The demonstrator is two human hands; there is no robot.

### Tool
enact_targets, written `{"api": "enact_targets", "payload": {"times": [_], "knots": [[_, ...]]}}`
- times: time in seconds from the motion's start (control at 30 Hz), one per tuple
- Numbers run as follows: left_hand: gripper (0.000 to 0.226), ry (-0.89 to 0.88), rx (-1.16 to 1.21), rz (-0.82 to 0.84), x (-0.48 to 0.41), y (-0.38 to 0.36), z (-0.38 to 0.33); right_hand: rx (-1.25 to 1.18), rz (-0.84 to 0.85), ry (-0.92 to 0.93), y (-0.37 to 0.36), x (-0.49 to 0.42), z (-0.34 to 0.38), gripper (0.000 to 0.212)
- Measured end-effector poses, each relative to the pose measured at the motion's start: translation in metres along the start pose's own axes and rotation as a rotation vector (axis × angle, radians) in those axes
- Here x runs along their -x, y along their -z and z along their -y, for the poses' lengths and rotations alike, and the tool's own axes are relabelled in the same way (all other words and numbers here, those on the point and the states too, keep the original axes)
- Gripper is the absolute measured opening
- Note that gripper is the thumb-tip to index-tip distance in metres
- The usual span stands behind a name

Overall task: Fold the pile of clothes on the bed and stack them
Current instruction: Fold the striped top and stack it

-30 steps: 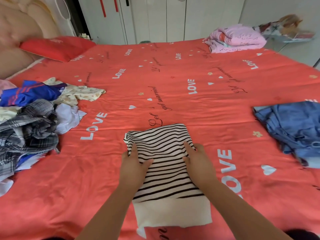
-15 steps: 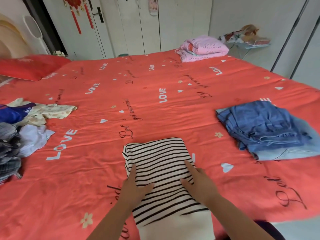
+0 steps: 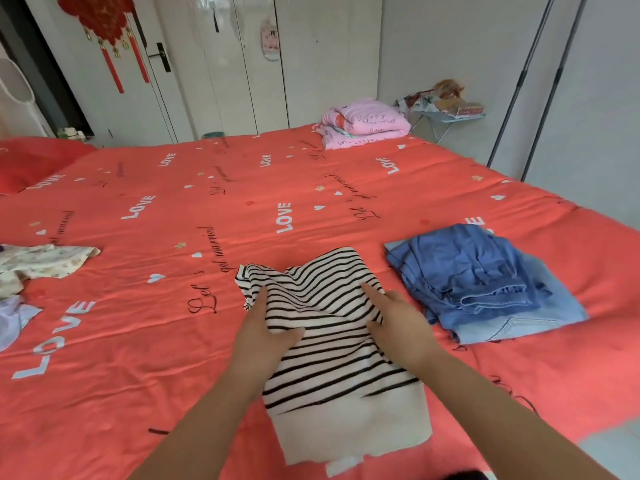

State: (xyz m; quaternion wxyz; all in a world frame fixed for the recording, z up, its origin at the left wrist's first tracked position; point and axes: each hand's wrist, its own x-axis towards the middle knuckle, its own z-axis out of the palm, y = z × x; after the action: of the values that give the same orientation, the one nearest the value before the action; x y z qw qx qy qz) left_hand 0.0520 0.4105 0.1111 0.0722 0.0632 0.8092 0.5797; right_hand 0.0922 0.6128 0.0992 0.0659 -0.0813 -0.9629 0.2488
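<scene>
Striped top (image 3: pixel 329 303), gripped between left hand (image 3: pixel 264 337), right hand (image 3: pixel 401 323)

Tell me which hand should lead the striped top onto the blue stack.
Right, probably. Both hands grip the striped top, but the right hand lies beside the blue stack; the left hand is farther.

We see a striped top (image 3: pixel 332 341), cream with thin black bands and a plain cream hem at its near end. It lies folded into a narrow panel on the near middle of the bed (image 3: pixel 173 375). Its far end is lifted and rumpled, pinched at its edges by our left hand (image 3: pixel 263 334) and right hand (image 3: pixel 398 327). Just to its right rests a folded stack of blue denim clothes (image 3: pixel 485 282). At the left edge lie a loose cream printed garment (image 3: pixel 45 261) and a pale lilac one (image 3: pixel 14 317).
</scene>
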Motion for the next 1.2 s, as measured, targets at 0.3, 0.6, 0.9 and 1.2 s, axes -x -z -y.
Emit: {"api": "enact_targets", "payload": {"times": [0.3, 0.6, 0.9, 1.2], "knots": [[0.09, -0.131, 0.032, 0.153, -0.043, -0.13, -0.057, 0.136, -0.11, -0.129, 0.094, -0.015, -0.11, 0.064], [0.094, -0.218, 0.098, 0.164, -0.119, -0.253, -0.084, 0.214, -0.19, -0.182, 0.169, -0.074, -0.207, 0.062], [0.078, -0.273, -0.529, 0.192, -0.153, -0.3, -0.051, 0.293, -0.03, -0.381, 0.12, -0.098, -0.253, 0.049], [0.077, -0.285, -0.958, 0.379, -0.168, -0.347, -0.021, 0.426, -0.043, -0.403, 0.065, -0.088, -0.27, 0.081]]}}
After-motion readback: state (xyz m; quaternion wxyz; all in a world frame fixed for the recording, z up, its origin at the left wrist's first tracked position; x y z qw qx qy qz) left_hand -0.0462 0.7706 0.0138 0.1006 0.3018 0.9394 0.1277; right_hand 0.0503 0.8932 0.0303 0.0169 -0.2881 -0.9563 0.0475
